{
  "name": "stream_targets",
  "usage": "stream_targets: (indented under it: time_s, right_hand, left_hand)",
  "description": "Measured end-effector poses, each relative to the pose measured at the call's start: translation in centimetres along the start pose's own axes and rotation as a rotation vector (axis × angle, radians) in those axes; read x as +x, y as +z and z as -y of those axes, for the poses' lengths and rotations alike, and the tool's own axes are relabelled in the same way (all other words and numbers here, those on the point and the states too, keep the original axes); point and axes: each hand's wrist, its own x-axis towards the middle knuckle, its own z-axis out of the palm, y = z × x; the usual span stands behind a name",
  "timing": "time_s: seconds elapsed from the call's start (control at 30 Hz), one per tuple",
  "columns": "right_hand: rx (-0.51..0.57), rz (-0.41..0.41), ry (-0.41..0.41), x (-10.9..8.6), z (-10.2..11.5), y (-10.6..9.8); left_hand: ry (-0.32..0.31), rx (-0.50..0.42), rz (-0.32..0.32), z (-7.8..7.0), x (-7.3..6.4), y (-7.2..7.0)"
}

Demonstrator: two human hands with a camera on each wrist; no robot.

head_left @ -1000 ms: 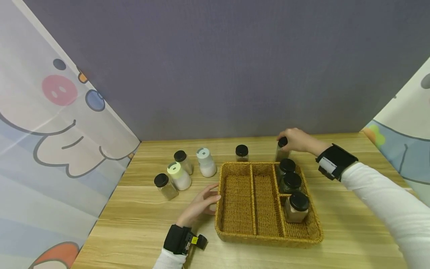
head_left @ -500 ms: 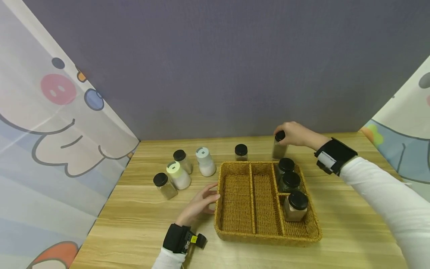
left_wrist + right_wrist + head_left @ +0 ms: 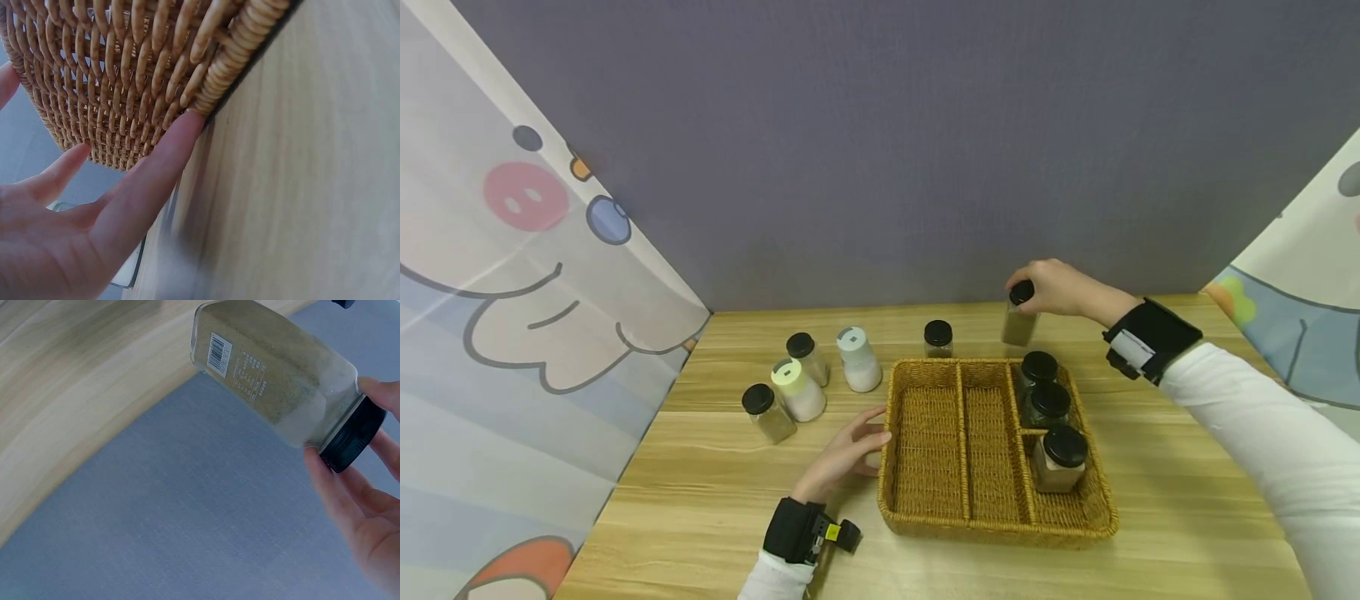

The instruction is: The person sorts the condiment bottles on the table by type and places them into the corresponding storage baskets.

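Note:
My right hand (image 3: 1051, 287) pinches a spice jar (image 3: 1018, 327) by its black lid, behind the wicker basket (image 3: 966, 527). In the right wrist view, the clear jar (image 3: 269, 369) holds a greyish-brown powder and bears a barcode label; fingers and thumb sit around its neck and lid. My left hand (image 3: 845, 457) touches the basket's left wall. In the left wrist view, its fairly straight fingers (image 3: 147, 181) press the woven side (image 3: 119, 81), one tip at the bottom edge. Black-lidded jars (image 3: 1049, 402) fill part of the basket's right compartment.
Left of the basket stand two black-lidded jars, one near (image 3: 770, 414) and one farther (image 3: 808, 358), plus a yellow-topped bottle (image 3: 799, 392) and a white one (image 3: 859, 360). Another black-lidded jar (image 3: 938, 337) is behind the basket. A grey partition (image 3: 925, 167) borders the table's back.
My right hand has lifted the spice jar and moved it slightly left and toward the back, showing more of its body. The left hand and basket have stayed put.

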Motion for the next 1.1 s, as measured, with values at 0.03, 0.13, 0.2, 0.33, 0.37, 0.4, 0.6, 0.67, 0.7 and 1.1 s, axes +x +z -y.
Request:
stream_targets:
  time_s: [0.03,0.13,0.2,0.33,0.37,0.4,0.6,0.67,0.7,1.1]
  right_hand:
    - [-0.001,0.001,-0.002,0.0,0.1,0.0]
    - [-0.011,0.0,-0.009,-0.1,0.5,-0.2]
    - [-0.018,-0.002,-0.019,-0.1,0.8,-0.3]
    - [-0.03,0.0,-0.051,-0.2,1.3,-0.4]
    - [-0.031,0.002,-0.055,-0.2,1.4,-0.4]
    - [-0.03,0.002,-0.06,-0.2,1.6,-0.4]
    - [-0.032,0.009,-0.081,-0.4,2.3,-0.3]
    - [-0.033,0.01,-0.09,-0.5,2.6,-0.3]
    - [-0.032,0.009,-0.093,-0.5,2.8,-0.3]
    - [-0.033,-0.001,-0.129,-1.4,4.4,-0.4]
  left_hand:
    - [0.0,0.002,0.0,0.0,0.0,0.0]
    - [0.0,0.005,0.001,0.0,0.0,0.0]
    - [0.0,0.004,0.003,0.0,0.0,0.0]
    - [-0.003,0.003,0.002,0.1,0.1,0.0]
    - [-0.003,0.004,0.001,0.1,0.1,0.0]
    - [-0.004,0.004,-0.001,0.1,0.1,0.0]
    - [-0.006,0.0,0.002,0.2,0.1,-0.1]
    - [-0.002,0.002,0.005,0.2,0.1,-0.1]
    - [0.0,0.004,0.006,0.2,0.1,-0.1]
    - [0.0,0.004,0.015,0.1,0.2,0.0]
